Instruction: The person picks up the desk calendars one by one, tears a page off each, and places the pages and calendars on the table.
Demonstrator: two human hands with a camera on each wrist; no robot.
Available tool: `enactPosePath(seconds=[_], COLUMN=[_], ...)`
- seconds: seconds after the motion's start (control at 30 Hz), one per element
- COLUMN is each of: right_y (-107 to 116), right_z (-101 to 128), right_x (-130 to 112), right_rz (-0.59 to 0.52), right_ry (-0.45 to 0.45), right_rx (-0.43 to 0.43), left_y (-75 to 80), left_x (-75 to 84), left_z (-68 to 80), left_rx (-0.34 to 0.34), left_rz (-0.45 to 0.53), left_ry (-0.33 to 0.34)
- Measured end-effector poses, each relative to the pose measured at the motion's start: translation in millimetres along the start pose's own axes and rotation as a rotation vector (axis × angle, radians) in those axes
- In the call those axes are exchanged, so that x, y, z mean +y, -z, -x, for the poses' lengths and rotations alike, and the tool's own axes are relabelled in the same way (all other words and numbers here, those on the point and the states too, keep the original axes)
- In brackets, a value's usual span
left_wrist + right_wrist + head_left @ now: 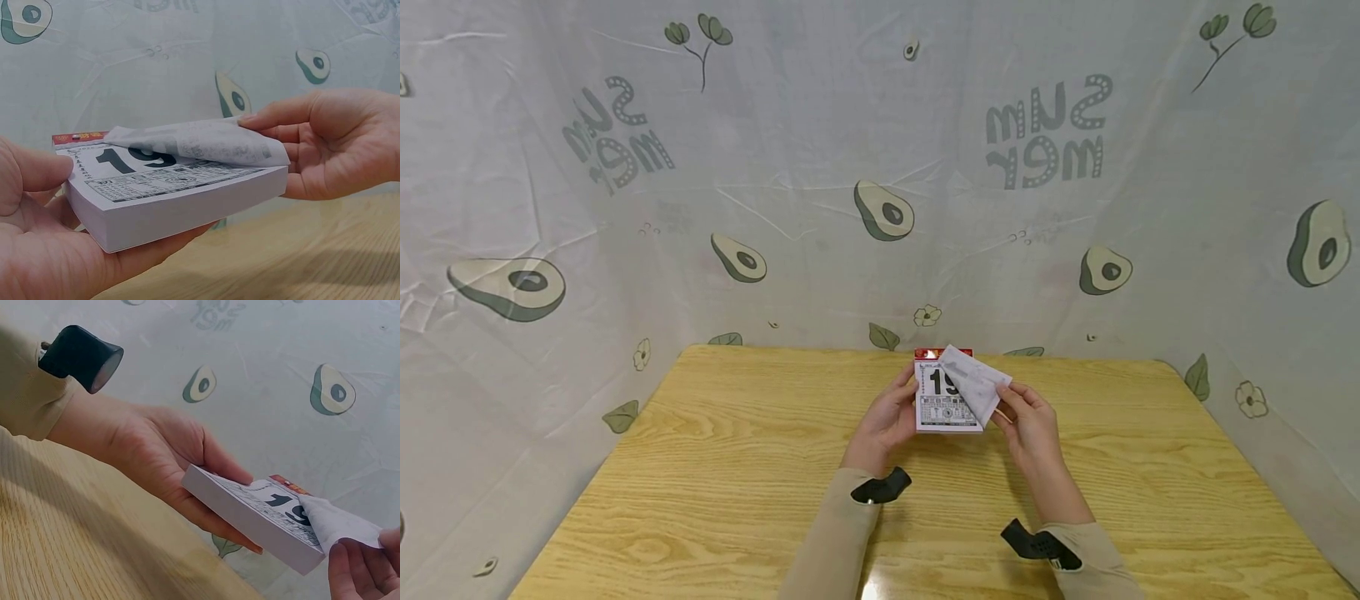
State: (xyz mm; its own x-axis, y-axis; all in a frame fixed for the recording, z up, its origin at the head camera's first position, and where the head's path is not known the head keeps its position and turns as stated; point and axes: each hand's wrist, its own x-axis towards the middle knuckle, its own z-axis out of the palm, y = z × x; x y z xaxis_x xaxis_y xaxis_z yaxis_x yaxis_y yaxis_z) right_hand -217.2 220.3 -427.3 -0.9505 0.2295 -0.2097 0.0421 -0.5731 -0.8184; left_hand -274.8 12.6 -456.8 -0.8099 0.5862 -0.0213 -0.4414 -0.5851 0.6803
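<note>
Sleeves, two, beige: left and right, at the lower edge of the head view, nearest the camera.

Backdrop cloth, one, pale grey, creased, behind and to both sides; printed with avocado halves, leaves, flowers and reversed "summer" lettering.

Desk, one, yellowish wood grain, its far edge meeting the cloth.

Hands, two, bare. Left hand: partly curled about the left side of the calendar, thumb along its upper left edge, fingers spread beneath, supporting it. Right hand: nearly closed, thumb above and fingers below, pinching the raised corner of the top sheet at the calendar's right.

Tear-off calendar, one, thick white block, held between the hands, raised above the desk near its far edge; face upward, slightly tilted.

Top sheet, one, thin, white, turned up diagonally from the right; faint print on its underside; covers the upper right of the page below.

Wrist cameras, two, black: left and right, one at each cuff.

Header strip, red, across the calendar's top, partly covered by the sheet.

Numeral "19", black, bold; the 9 partly hidden.
</note>
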Motion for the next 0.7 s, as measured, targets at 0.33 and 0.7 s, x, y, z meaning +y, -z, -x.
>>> enactPosePath(seconds=[0.33, 0.7], right_y=[0.3, 0.8], right_z=[-1.1, 0.3], right_x=[-0.2, -0.9], right_rz=[-0.026, -0.015], right_ry=[-0.012, 0.006], right_rx=[0.005, 0.005], left_y=[-0.7, 0.9], left_x=[-0.1, 1.3], left_z=[0.2, 0.5], left_rx=[0.023, 0.004], left_rz=[0.050, 0.033], left_ry=[0.009, -0.004])
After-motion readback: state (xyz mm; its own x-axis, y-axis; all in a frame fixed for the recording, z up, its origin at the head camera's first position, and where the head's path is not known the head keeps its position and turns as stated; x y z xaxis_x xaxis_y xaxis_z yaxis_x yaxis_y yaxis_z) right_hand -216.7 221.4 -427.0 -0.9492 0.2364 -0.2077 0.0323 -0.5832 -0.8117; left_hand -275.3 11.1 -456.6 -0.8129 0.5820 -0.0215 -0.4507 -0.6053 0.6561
